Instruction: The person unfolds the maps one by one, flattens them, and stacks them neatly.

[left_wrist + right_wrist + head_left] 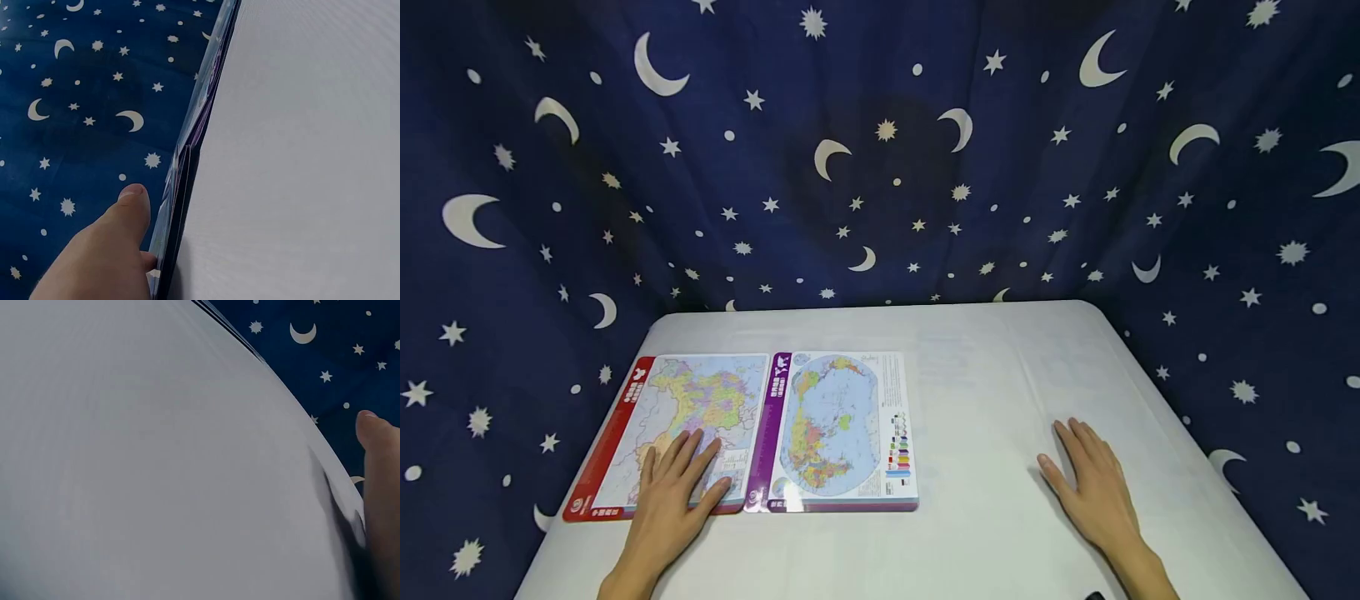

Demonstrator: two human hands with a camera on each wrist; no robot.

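My left hand (668,498) rests with spread fingers on a map board (700,400) that has a red border along its left side. Touching that board on its right lies a second map board (831,425), with a purple strip and a world map. In the left wrist view the boards (187,150) appear edge-on, with the left thumb (128,212) beside them. My right hand (1097,492) lies on the white table at the right, fingers straight and nothing held. The right wrist view shows only its thumb (378,444) and a shadow.
A white cloth-covered table (985,417) spans the view. Dark blue curtains (880,167) with moons and stars stand behind it and at both sides. A small black object (1095,595) shows at the bottom edge near the right wrist.
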